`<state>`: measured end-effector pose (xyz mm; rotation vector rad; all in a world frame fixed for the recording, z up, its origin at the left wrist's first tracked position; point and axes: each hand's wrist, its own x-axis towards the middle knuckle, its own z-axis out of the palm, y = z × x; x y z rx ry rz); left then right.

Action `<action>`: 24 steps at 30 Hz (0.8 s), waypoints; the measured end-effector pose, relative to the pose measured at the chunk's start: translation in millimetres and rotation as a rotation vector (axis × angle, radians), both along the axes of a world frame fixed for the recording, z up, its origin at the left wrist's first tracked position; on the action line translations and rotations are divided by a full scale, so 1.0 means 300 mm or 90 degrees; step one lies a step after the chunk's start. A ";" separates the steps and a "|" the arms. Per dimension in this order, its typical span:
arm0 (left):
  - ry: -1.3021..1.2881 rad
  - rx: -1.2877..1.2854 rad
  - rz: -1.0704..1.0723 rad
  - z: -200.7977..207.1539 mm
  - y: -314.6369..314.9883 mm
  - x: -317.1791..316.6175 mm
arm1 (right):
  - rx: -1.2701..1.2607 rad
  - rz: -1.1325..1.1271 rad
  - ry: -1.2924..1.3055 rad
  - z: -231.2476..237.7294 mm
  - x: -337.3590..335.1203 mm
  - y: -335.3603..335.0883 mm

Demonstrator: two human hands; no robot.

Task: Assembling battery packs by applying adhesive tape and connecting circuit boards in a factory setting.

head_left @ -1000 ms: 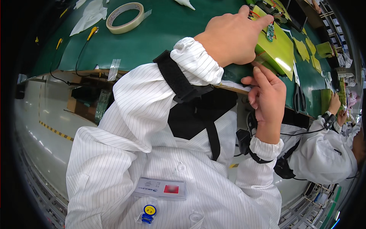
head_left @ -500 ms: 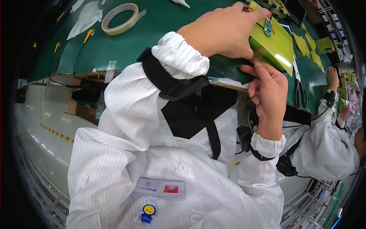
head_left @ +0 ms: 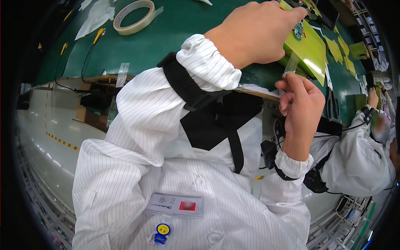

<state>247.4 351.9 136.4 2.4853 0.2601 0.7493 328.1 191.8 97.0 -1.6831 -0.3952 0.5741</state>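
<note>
Left hand [head_left: 258, 33] on the yellow-green card [head_left: 310, 50] atop the tabletop [head_left: 175, 29]; fingertips cut off, grip unclear. Right hand [head_left: 302, 104] pinches a clear tape strip [head_left: 290, 66] near the card's edge.

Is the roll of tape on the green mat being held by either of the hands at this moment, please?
No, the roll of tape lies alone on the green mat, far from the left hand and the right hand.

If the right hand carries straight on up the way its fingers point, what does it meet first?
Probably the yellow-green sheet on the green bench: the right hand, pinching a clear tape strip, points at its near edge. Depth is unclear.
</note>
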 end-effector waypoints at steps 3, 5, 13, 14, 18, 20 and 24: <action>-0.004 0.003 0.003 0.002 -0.001 -0.004 | -0.037 0.003 -0.015 -0.005 -0.037 -0.017; -0.010 0.004 -0.010 -0.001 0.001 0.000 | -0.030 -0.029 -0.046 -0.017 -0.063 -0.020; -0.053 0.034 0.005 -0.023 0.006 0.009 | -0.022 -0.014 -0.095 -0.026 -0.060 0.016; -0.066 0.031 0.003 -0.029 0.007 0.014 | -0.031 -0.019 -0.077 -0.018 -0.054 0.020; -0.056 0.016 -0.004 -0.017 0.012 0.007 | -0.011 -0.011 -0.054 -0.018 -0.051 0.024; -0.057 0.009 -0.012 -0.019 0.015 0.004 | -0.023 -0.019 -0.047 -0.004 -0.069 0.019; -0.099 0.003 -0.004 -0.034 0.014 0.005 | -0.010 -0.026 -0.061 -0.008 -0.087 -0.026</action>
